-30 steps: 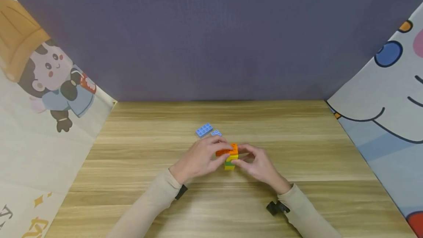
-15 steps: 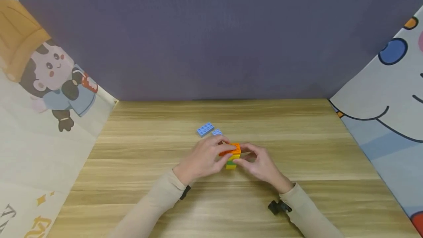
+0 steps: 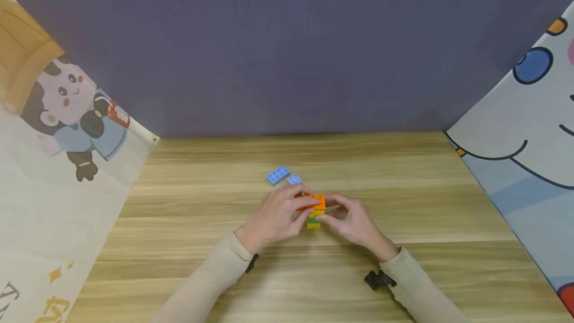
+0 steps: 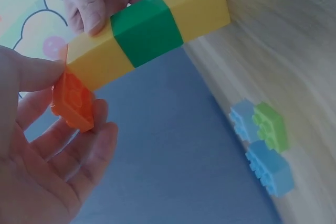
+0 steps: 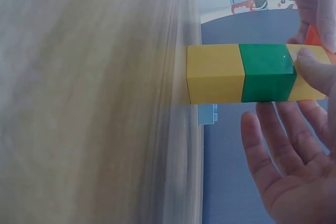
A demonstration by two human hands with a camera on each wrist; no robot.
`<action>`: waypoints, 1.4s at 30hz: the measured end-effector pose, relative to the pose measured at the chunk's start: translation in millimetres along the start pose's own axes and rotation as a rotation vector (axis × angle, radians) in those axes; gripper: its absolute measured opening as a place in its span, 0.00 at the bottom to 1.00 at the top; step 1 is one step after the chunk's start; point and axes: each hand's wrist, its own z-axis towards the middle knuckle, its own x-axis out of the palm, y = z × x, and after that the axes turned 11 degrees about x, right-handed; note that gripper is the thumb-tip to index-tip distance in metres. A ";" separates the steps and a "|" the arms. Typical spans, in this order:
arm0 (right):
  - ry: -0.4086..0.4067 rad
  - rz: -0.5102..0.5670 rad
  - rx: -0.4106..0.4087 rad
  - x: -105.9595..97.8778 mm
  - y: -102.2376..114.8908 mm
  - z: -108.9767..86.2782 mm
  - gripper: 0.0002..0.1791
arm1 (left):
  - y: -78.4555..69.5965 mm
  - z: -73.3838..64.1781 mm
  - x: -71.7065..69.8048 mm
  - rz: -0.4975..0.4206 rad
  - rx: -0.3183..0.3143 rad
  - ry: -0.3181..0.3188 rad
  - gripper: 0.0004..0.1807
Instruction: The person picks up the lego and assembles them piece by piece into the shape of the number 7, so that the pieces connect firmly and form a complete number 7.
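A small upright stack (image 3: 314, 218) of yellow, green and yellow bricks stands on the wooden table (image 3: 403, 188). My left hand (image 3: 301, 207) pinches an orange brick (image 3: 314, 200) at the stack's top. In the left wrist view the orange brick (image 4: 73, 100) sits between my thumb and fingers, against the top yellow brick (image 4: 100, 59). My right hand (image 3: 326, 215) grips the stack's upper part from the right. Its thumb (image 5: 315, 72) presses the top yellow brick, next to the green one (image 5: 265, 72).
Two light blue bricks (image 3: 278, 174) (image 3: 294, 179) lie just behind the hands. The left wrist view also shows a green brick (image 4: 270, 124) among them. Cartoon-printed panels stand at the left (image 3: 67, 128) and right (image 3: 529, 128), with a purple wall behind.
Both hands stay at the stack. The orange brick has shifted slightly right, more over the stack's top.
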 end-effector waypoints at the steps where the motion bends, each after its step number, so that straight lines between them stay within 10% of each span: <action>1: 0.001 0.000 0.000 0.1 0.1 0.2 0.19 | -0.2 0.4 -0.2 0.015 0.006 0.000 0.11; 30: -0.047 0.151 -0.045 -5.5 23.7 11.7 0.13 | 3.0 6.5 -5.8 0.019 0.016 -0.002 0.09; 42: -0.047 0.158 -0.009 -3.5 32.6 8.8 0.11 | 2.3 4.2 -6.2 -0.071 -0.125 0.029 0.30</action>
